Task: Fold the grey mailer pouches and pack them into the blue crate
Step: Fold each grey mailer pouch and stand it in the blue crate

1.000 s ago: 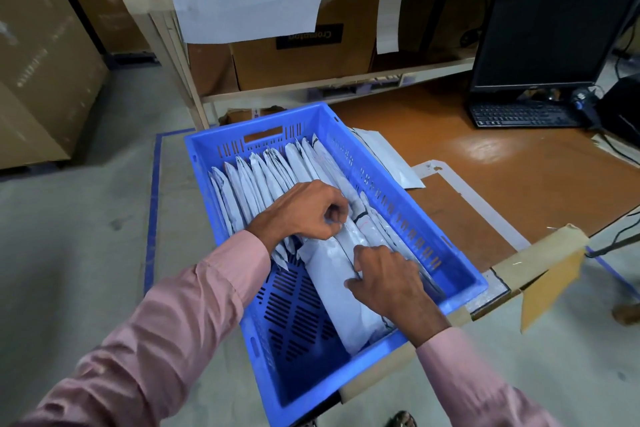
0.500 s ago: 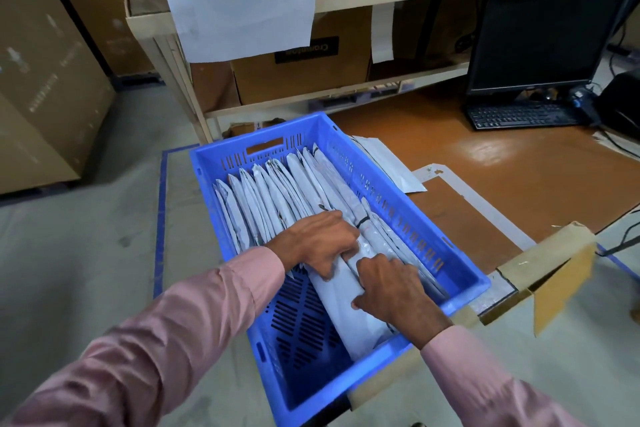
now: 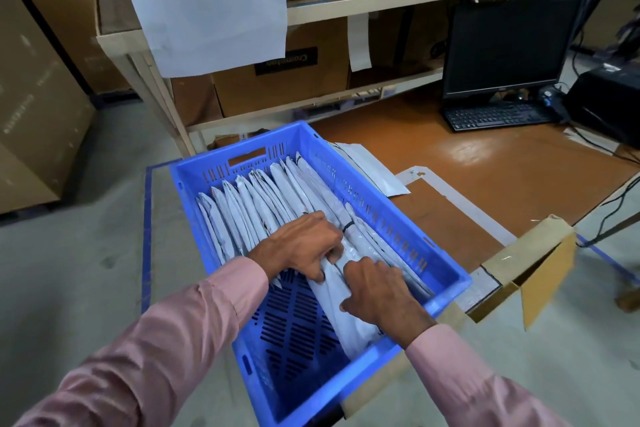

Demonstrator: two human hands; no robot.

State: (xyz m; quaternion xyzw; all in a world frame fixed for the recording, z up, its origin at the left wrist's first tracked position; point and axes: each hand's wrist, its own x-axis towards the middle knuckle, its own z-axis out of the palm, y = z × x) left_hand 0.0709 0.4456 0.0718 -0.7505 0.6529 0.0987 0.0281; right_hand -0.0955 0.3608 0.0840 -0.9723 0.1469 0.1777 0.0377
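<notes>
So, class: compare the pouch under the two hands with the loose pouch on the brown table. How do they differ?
The held pouch lies inside the blue crate, folded narrow; the loose pouch lies flat outside it on the table. The left hand and right hand grip the first; nothing touches the second. Both are pale grey.

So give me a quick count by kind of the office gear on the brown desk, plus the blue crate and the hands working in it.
Black computer monitor: 1
Black keyboard: 1
Blue slotted plastic crate: 1
Hands: 2, the left hand and the right hand
Total: 5
</notes>
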